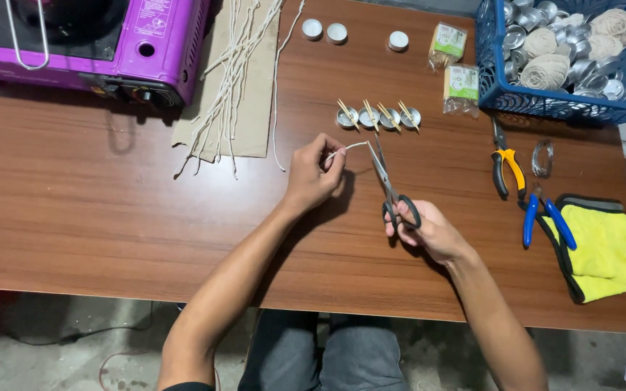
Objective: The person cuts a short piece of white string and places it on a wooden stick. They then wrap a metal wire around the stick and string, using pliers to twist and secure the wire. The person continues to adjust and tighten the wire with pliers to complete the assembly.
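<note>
Over wooden table [110,217], left hand [313,174] pinches wick [353,147]; right hand [429,232] grips scissors [389,185].

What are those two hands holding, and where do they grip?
Left hand pinches a white string near its end; right hand holds scissors by the handle loops.

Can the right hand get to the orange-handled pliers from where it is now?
Probably yes: bare table lies between the right hand and the orange-handled pliers, but it holds scissors.
</note>
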